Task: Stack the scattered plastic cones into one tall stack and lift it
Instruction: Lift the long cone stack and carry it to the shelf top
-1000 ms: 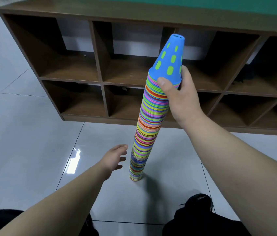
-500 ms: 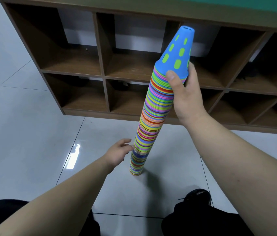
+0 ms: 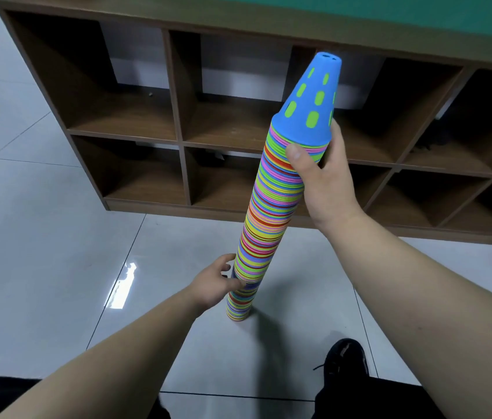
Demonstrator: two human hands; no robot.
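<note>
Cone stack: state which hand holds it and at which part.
Both hold the cone stack: the right hand grips just below the blue top cone, and the left hand grips near its base.

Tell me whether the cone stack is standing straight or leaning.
Leaning. The cone stack has its base on the floor and its blue top tilts up-right, with the right hand gripping near the top and the left hand near the base.

No text, label, brand, number or sign can be read anywhere, neither on the cone stack [image 3: 264, 207] nor on the wooden shelf [image 3: 178, 86] behind it.
</note>
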